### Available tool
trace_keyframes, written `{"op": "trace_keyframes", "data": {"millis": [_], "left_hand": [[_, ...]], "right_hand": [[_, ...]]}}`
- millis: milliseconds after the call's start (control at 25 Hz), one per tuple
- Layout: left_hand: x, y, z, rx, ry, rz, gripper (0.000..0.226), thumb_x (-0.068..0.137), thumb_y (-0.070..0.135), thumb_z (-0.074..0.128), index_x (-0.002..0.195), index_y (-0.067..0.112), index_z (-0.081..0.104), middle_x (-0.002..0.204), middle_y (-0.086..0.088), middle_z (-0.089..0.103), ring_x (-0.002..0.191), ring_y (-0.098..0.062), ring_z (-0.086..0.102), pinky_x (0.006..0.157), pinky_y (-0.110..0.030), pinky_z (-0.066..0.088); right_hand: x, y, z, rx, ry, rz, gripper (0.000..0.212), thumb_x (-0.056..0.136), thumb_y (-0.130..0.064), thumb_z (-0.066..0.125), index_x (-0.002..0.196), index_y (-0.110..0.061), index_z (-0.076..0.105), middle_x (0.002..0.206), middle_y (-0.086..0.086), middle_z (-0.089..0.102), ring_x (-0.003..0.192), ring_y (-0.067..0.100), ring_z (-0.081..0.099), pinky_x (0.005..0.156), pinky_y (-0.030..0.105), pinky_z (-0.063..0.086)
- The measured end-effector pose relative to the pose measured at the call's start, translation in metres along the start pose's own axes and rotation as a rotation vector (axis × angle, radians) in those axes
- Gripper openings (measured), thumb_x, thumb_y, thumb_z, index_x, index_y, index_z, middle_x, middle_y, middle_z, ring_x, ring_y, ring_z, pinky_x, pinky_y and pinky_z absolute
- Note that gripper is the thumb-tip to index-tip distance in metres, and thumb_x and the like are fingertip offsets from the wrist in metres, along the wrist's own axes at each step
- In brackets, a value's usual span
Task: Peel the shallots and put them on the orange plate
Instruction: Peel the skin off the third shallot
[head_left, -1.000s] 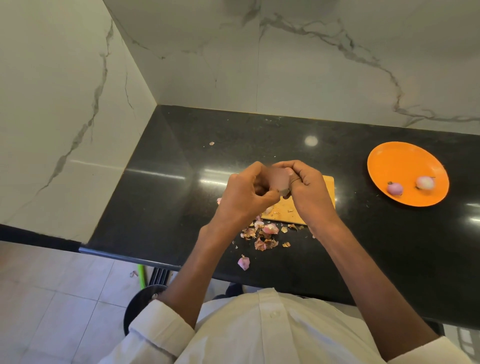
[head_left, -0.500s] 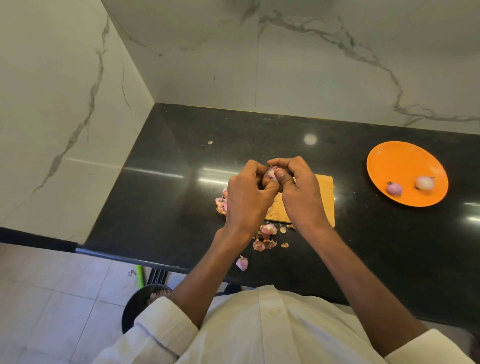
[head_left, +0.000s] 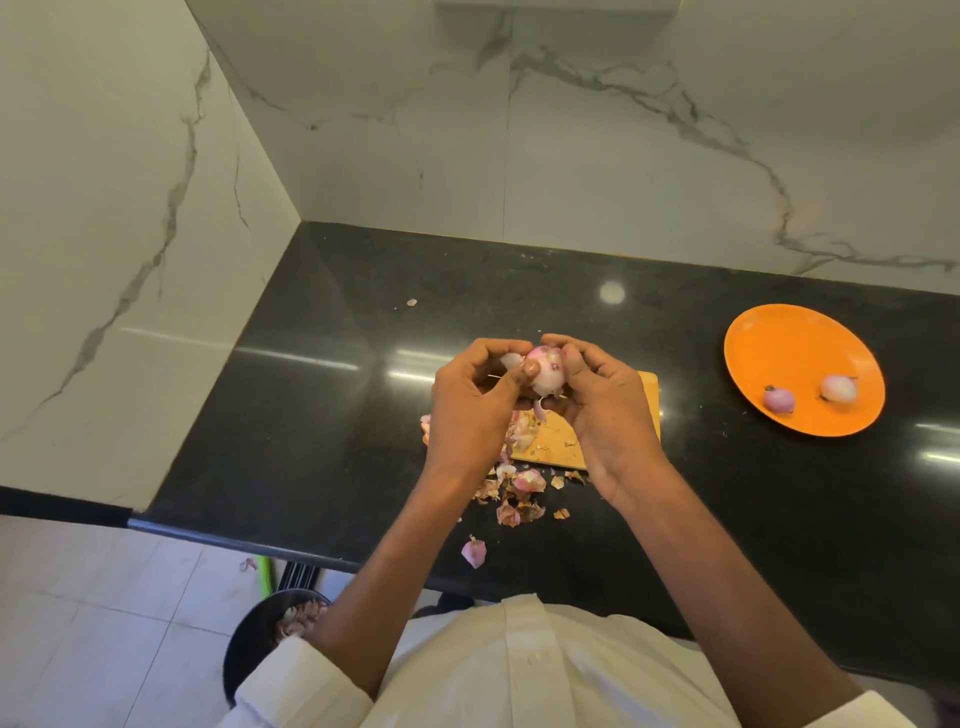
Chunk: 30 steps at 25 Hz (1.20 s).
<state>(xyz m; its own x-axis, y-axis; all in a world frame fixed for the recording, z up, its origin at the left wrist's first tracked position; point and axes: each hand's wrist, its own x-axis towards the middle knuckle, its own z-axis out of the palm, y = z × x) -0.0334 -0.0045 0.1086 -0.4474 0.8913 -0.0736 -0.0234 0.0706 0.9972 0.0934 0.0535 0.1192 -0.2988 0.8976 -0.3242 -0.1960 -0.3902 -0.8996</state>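
Both hands are up over the black counter (head_left: 322, 395), sharing one shallot (head_left: 545, 371). The left hand (head_left: 470, 410) curls round it from nine o'clock, thumb pressed against its pale, half-bared flesh; the right hand (head_left: 605, 415) cups it from three o'clock, fingertips wrapped over the top. Much of the shallot is buried between the fingers, so how much skin clings to its far side cannot be told. A thin strip of skin dangles beneath it.

Directly under the hands lies the wooden board (head_left: 566, 449), mostly covered by them, only its right edge and near corner showing. Peel scraps (head_left: 519, 488) litter the counter at six o'clock from the board, one pink piece (head_left: 474, 552) nearer the edge.

Off at three o'clock sits the orange plate (head_left: 795, 348), carrying two peeled shallots (head_left: 779, 400), slightly blurred. Down at seven o'clock, a dark bin (head_left: 254, 639) on the floor is half hidden by the white sleeve (head_left: 296, 686); its contents are hard to make out.
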Motion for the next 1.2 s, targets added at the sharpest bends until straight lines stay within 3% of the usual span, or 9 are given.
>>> {"op": "trace_keyframes", "data": {"millis": [120,360,560,640,760,840,960,1080,1200], "left_hand": [[0.002,-0.003,-0.008,0.002,0.004,0.025,0.020,0.102,0.009,0.072,0.121,0.010,0.075,0.113,-0.007,0.078,0.104,-0.021,0.079,0.088,-0.038,0.067],[0.001,-0.008,-0.011,0.076,-0.064,0.019,0.024,0.104,0.013,0.071,0.127,0.015,0.074,0.109,-0.004,0.077,0.102,-0.021,0.077,0.093,-0.037,0.065],[-0.006,-0.010,-0.007,0.222,0.005,0.062,0.017,0.095,0.016,0.081,0.111,0.014,0.076,0.089,0.000,0.075,0.076,-0.012,0.070,0.073,-0.033,0.063],[-0.007,-0.013,-0.008,0.232,0.068,0.029,0.010,0.093,0.011,0.080,0.102,0.014,0.075,0.083,-0.005,0.073,0.069,-0.010,0.062,0.070,-0.037,0.060],[-0.007,-0.020,-0.017,0.148,0.044,-0.021,0.010,0.099,0.011,0.074,0.108,0.014,0.076,0.094,-0.008,0.077,0.084,-0.024,0.073,0.082,-0.049,0.066],[-0.009,-0.022,-0.020,0.083,0.017,-0.048,0.013,0.104,0.018,0.071,0.115,0.015,0.076,0.103,-0.002,0.079,0.099,-0.023,0.076,0.093,-0.049,0.064],[-0.009,-0.023,-0.022,0.057,-0.018,-0.039,0.019,0.105,0.025,0.071,0.122,0.018,0.075,0.110,-0.001,0.078,0.106,-0.022,0.076,0.097,-0.052,0.063],[-0.009,-0.020,-0.026,0.132,-0.118,0.039,0.030,0.101,0.019,0.075,0.130,0.023,0.073,0.116,0.003,0.077,0.111,-0.016,0.075,0.099,-0.044,0.063],[-0.007,-0.017,-0.031,0.383,-0.165,0.233,0.038,0.101,0.016,0.075,0.138,0.020,0.070,0.122,0.003,0.077,0.112,-0.009,0.072,0.101,-0.033,0.060]], "right_hand": [[0.000,-0.004,0.000,0.131,-0.049,0.043,0.027,0.104,-0.014,0.060,0.126,-0.002,0.071,0.122,0.014,0.076,0.107,0.023,0.074,0.080,0.031,0.063],[0.003,0.001,0.004,0.108,0.065,0.114,0.021,0.105,-0.013,0.061,0.120,-0.004,0.073,0.119,0.014,0.075,0.100,0.025,0.075,0.073,0.030,0.063],[0.002,0.010,0.007,0.023,0.037,0.135,0.020,0.108,-0.009,0.056,0.114,-0.005,0.074,0.116,0.016,0.077,0.109,0.029,0.076,0.081,0.037,0.065],[-0.002,0.013,0.011,0.034,0.018,0.141,0.020,0.108,-0.008,0.055,0.112,-0.005,0.075,0.112,0.015,0.077,0.107,0.028,0.077,0.081,0.037,0.066],[-0.004,0.018,0.016,0.021,0.052,0.129,0.020,0.108,-0.010,0.057,0.107,-0.008,0.076,0.111,0.011,0.077,0.106,0.027,0.076,0.081,0.036,0.066],[-0.005,0.017,0.015,0.075,0.043,0.149,0.021,0.108,-0.012,0.057,0.111,-0.009,0.077,0.115,0.010,0.076,0.108,0.025,0.074,0.082,0.034,0.065],[-0.006,0.014,0.008,0.100,-0.025,0.158,0.027,0.107,-0.005,0.056,0.128,-0.011,0.072,0.124,0.011,0.073,0.113,0.024,0.073,0.086,0.031,0.062],[-0.008,0.014,0.003,-0.188,0.028,0.019,0.028,0.103,-0.003,0.063,0.127,-0.018,0.068,0.114,0.005,0.078,0.107,0.017,0.076,0.081,0.025,0.061],[-0.012,0.015,0.000,-0.254,0.048,-0.082,0.020,0.099,-0.004,0.070,0.110,-0.020,0.076,0.103,-0.004,0.080,0.099,0.008,0.076,0.077,0.021,0.059]]}}
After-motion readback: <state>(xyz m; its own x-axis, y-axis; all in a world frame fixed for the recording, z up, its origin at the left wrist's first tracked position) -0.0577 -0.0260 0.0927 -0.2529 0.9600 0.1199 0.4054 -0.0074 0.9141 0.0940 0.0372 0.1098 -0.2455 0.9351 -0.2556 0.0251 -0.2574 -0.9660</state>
